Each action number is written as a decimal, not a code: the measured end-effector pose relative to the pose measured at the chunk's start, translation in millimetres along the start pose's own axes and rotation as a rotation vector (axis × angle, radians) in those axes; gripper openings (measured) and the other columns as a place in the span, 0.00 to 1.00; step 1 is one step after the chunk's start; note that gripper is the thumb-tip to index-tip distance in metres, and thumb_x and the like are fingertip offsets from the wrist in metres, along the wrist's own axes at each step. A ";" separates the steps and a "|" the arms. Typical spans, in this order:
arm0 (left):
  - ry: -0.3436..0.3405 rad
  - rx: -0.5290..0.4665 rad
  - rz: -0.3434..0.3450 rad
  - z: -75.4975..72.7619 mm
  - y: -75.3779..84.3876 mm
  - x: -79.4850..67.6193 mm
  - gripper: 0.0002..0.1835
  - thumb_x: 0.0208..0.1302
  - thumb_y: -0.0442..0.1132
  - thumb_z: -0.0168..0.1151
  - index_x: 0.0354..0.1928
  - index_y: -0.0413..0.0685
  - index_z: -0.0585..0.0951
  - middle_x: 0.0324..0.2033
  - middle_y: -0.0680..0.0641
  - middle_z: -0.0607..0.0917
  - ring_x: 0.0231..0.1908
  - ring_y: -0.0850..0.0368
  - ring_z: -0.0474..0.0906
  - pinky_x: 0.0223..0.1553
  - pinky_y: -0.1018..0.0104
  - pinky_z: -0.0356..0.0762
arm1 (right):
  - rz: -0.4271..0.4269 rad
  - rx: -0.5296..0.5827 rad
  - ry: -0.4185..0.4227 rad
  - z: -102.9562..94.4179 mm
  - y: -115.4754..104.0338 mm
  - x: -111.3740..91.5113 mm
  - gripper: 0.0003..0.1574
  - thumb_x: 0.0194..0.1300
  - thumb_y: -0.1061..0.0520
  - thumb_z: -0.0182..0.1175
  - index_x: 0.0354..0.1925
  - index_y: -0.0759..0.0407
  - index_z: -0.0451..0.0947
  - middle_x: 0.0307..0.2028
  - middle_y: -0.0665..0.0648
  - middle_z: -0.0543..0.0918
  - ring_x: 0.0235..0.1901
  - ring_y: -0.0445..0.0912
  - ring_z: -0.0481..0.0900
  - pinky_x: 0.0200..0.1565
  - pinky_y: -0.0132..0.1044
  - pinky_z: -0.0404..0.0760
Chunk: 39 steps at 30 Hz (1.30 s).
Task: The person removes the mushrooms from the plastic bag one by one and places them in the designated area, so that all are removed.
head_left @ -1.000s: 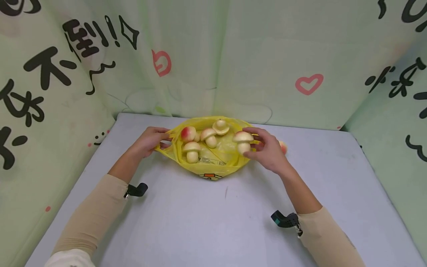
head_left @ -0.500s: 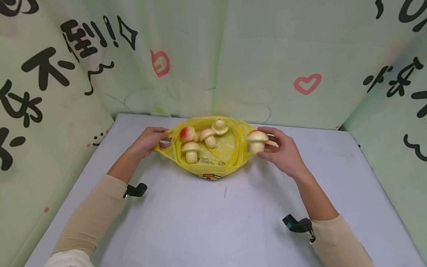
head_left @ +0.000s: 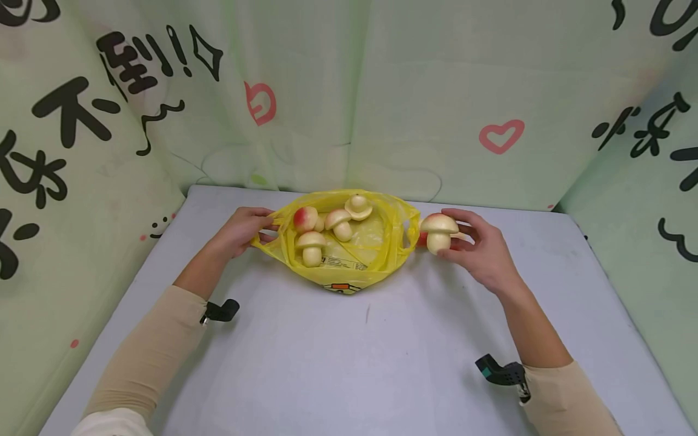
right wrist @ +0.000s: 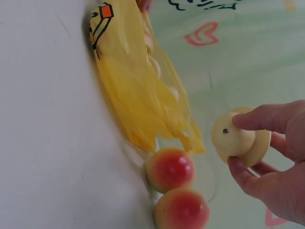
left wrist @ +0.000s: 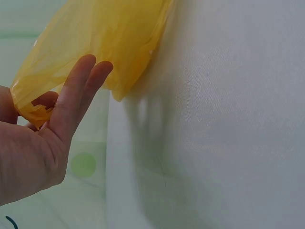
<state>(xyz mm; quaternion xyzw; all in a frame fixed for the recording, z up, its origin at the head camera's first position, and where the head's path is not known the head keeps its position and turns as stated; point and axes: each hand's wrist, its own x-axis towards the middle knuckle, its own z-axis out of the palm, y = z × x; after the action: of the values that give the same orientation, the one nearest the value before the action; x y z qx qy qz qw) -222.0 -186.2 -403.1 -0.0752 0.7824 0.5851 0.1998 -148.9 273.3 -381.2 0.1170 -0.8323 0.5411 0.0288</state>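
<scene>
Left hand (head_left: 245, 231) pinches the yellow plastic bag (head_left: 362, 281) at its left end – likely to keep the mouth spread. Right hand (head_left: 484, 251) holds a toy mushroom (head_left: 438, 232) thumb-to-fingers, just right of the bag. Four mushrooms (head_left: 312, 248) inside. Two red-topped pieces (right wrist: 171, 169) outside – mostly hidden from head view, stems unseen.

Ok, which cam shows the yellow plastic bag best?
Head view: nearly all of the yellow plastic bag, open mouth, cream-and-red mushrooms inside. Left wrist has only a cropped part, pinched by the left hand; right wrist, its outer side and opposite end.
</scene>
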 end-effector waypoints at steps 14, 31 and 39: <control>-0.003 0.000 0.002 -0.9 0.3 -1.4 0.25 0.83 0.40 0.50 0.75 0.38 0.69 0.63 0.34 0.76 0.30 0.62 0.85 0.40 0.73 0.87 | 0.066 -0.060 0.081 -24.6 10.4 -13.6 0.42 0.63 0.65 0.73 0.73 0.55 0.71 0.67 0.55 0.74 0.60 0.41 0.74 0.54 0.21 0.81; 0.003 -0.008 0.000 -1.0 -3.9 -1.2 0.24 0.83 0.40 0.48 0.74 0.39 0.70 0.60 0.36 0.78 0.30 0.62 0.86 0.40 0.71 0.88 | 0.136 -0.046 0.141 -43.8 26.0 -20.1 0.43 0.63 0.66 0.72 0.73 0.58 0.70 0.65 0.49 0.74 0.57 0.38 0.75 0.50 0.20 0.82; 0.008 -0.007 -0.006 -2.5 -4.1 -0.6 0.24 0.83 0.39 0.47 0.75 0.40 0.69 0.62 0.35 0.77 0.30 0.61 0.86 0.40 0.71 0.88 | 0.217 -0.110 0.170 -49.8 34.5 -20.4 0.45 0.64 0.63 0.73 0.75 0.56 0.67 0.68 0.53 0.71 0.56 0.36 0.74 0.48 0.17 0.81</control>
<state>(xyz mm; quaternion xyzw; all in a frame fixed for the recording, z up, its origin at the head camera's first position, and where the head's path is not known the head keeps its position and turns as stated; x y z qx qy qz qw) -220.5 -189.8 -405.9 -0.0806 0.7809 0.5869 0.1980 -140.8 335.3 -395.0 -0.0217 -0.8629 0.5028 0.0468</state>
